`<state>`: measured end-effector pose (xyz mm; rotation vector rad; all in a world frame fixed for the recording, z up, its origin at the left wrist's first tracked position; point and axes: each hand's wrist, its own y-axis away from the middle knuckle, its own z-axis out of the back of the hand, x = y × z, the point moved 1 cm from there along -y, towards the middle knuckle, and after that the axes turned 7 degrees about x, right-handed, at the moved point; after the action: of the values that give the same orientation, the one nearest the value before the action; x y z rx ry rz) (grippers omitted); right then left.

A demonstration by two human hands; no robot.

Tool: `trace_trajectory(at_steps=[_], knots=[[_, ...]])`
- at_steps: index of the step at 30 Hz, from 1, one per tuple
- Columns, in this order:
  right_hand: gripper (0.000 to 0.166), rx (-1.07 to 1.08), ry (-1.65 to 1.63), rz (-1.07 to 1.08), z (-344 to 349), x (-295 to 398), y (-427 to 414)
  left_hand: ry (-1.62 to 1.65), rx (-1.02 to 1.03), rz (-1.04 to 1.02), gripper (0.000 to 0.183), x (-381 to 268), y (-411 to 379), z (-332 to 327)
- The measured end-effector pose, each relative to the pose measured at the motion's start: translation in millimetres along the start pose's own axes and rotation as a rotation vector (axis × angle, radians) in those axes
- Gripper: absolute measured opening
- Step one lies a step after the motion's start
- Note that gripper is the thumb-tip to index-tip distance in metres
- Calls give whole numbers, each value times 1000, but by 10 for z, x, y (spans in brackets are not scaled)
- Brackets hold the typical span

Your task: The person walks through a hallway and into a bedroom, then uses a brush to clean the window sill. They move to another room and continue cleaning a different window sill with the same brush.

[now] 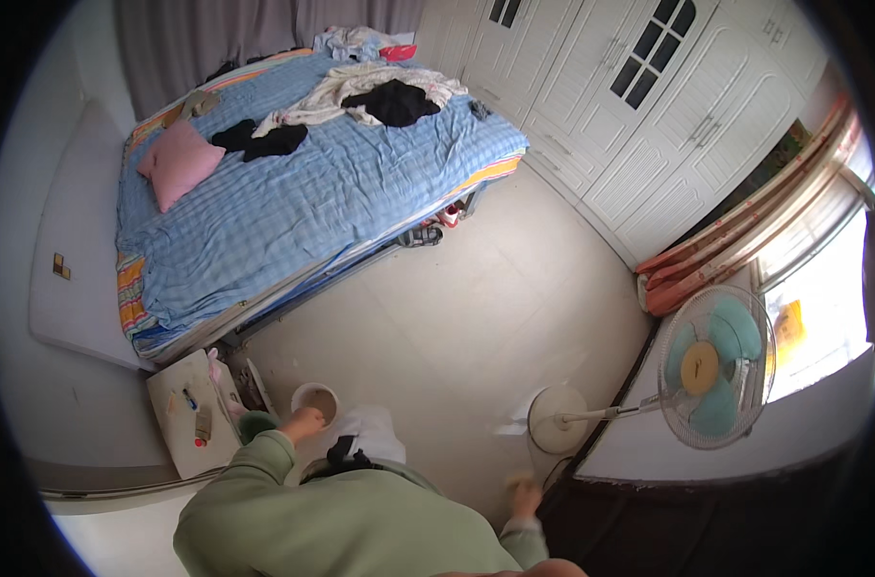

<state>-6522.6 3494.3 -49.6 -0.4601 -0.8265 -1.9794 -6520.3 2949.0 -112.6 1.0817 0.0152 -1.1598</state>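
My left hand (306,424) holds the near rim of a round white bucket (301,395), whose brownish inside faces up at me. The bucket is close in front of my white-clad leg (376,430). Off to the other side, my right hand (526,498) is blurred and hangs low by the dark edge at the right. A small yellowish-tan thing (518,477) shows at its fingers. The blur hides what it is and whether the fingers grip it.
A pedestal fan (699,368) leans into view on its round base (558,420). A small bedside cabinet (185,404) bears several small items. Beyond stand a bed (322,195) with clothes and a pink pillow (182,164), shoes (420,236) under its edge, and white wardrobes (618,108).
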Motion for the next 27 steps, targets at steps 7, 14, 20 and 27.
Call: trace_trajectory(at_steps=[7, 14, 20, 27], knots=[[18, -196, -447, 386, 529, 2238, -2804, -337, 349, 152, 27, 655, -1195, -280], [20, -327, -14, 206, 196, 1569, -3414, -338, 214, 145, 32, -1284, -3385, 1384], [20, -230, -393, -740, 370, 1718, -2553, -580, -107, -111, 24, -3800, -5608, 2826], [14, -505, -658, -898, 136, 1003, -3568, -167, -134, -602, 24, -6257, -6959, 2521]])
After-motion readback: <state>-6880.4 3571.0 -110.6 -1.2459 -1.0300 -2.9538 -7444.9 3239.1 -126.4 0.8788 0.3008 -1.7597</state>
